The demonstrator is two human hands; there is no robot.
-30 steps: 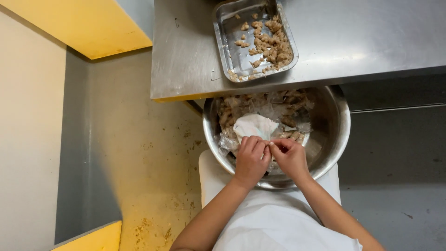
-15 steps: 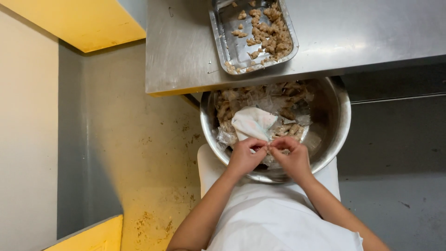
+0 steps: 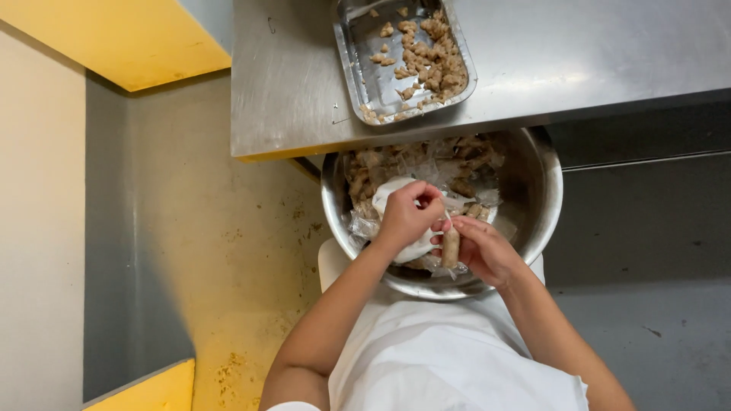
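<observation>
A large steel bowl (image 3: 542, 199) rests on my lap, holding several tan food pieces wrapped in clear plastic. My right hand (image 3: 486, 250) grips one small tan sausage-shaped piece (image 3: 451, 246) upright over the bowl. My left hand (image 3: 408, 213) pinches the clear wrapper at the top of that piece, fingers closed on it. A white crumpled sheet (image 3: 390, 195) lies in the bowl under my left hand.
A steel tray (image 3: 365, 70) with several unwrapped tan pieces sits on the steel table (image 3: 579, 61) just beyond the bowl. The table edge overhangs the bowl's far rim. A stained yellow and grey floor (image 3: 228, 251) lies to the left.
The piece now stands clear in my right hand, and my left hand has lifted up and away with the wrapper. The camera has drifted, so the tray sits more in view.
</observation>
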